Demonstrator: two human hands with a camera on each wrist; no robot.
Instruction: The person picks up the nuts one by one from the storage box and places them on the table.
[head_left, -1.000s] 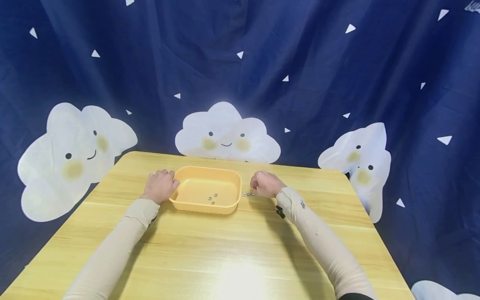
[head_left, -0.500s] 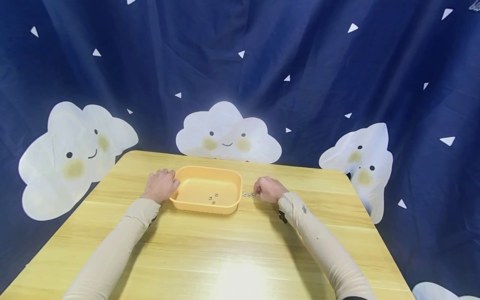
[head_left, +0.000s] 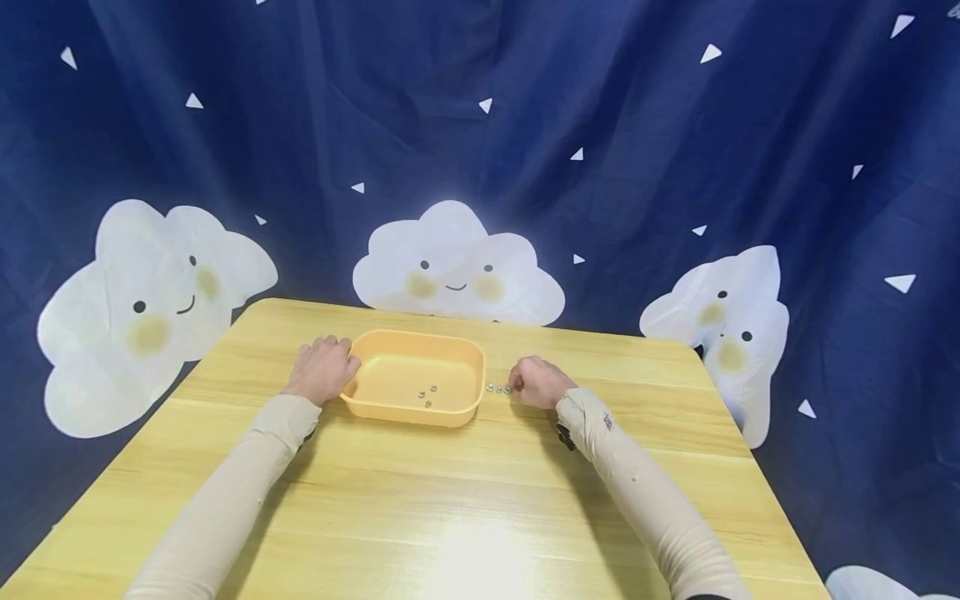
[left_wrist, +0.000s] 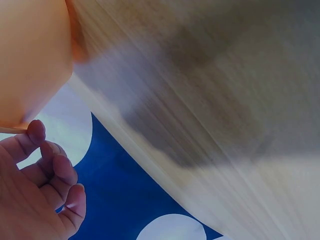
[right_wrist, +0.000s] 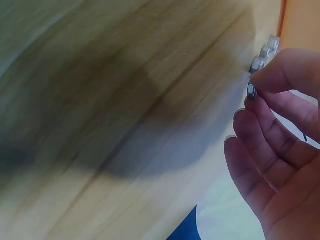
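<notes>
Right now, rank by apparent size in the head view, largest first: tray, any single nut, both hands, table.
1. Table
2. Tray
3. Left hand and right hand: too alike to rank
4. Nut

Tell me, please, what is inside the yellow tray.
Three small metal pieces lie on the floor of the yellow tray; the left hand covers part of its left rim, and the near wall hides anything close behind it.

Wooden table (head_left: 375, 492), orange tray (head_left: 405, 416) on it, 3 metal nuts (head_left: 499, 389) alongside
</notes>
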